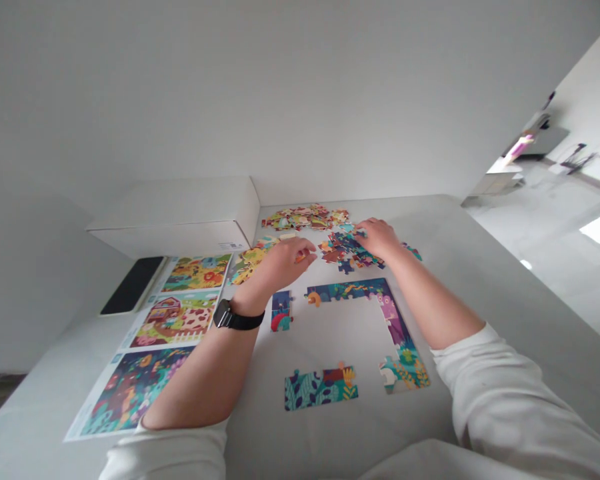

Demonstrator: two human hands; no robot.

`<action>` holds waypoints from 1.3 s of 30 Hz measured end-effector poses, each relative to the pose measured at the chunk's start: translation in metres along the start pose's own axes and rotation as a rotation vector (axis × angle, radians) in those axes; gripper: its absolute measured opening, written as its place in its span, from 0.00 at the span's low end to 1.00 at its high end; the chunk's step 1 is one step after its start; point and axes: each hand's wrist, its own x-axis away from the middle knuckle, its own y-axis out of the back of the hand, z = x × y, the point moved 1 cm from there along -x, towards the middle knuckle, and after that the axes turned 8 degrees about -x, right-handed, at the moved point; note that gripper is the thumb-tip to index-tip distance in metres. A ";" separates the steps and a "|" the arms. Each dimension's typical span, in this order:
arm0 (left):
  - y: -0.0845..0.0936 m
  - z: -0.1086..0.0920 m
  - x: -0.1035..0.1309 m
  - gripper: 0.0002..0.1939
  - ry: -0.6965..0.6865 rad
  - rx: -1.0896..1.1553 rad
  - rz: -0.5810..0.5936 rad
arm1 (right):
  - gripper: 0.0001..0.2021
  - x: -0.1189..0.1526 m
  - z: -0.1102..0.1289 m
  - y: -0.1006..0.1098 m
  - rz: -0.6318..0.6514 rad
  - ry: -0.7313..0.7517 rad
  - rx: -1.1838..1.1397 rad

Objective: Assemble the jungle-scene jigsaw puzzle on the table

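Observation:
My left hand [286,261], with a black watch [237,320] on its wrist, hovers between the puzzle piles. Its fingers are curled together around a small orange puzzle piece [301,256]. My right hand [378,239] rests on the pile of dark blue and brown puzzle pieces [347,248], fingers apart and bent down onto it; its fingertips are partly hidden. In front of my hands lies a partly joined puzzle border [387,313], forming the top and right sides. A joined strip [321,388] lies nearer to me, and a small joined section [281,311] lies at the left.
Beyond my left hand are a yellow pile [251,262] and a mixed-colour pile [307,217] of pieces. On the left, a printed picture sheet [130,393] lies beside a dark phone [133,285]. A white box [175,213] stands against the wall.

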 end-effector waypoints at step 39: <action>-0.081 0.004 -0.092 0.20 0.078 -0.492 0.301 | 0.27 0.002 0.015 -0.016 0.138 0.195 -0.025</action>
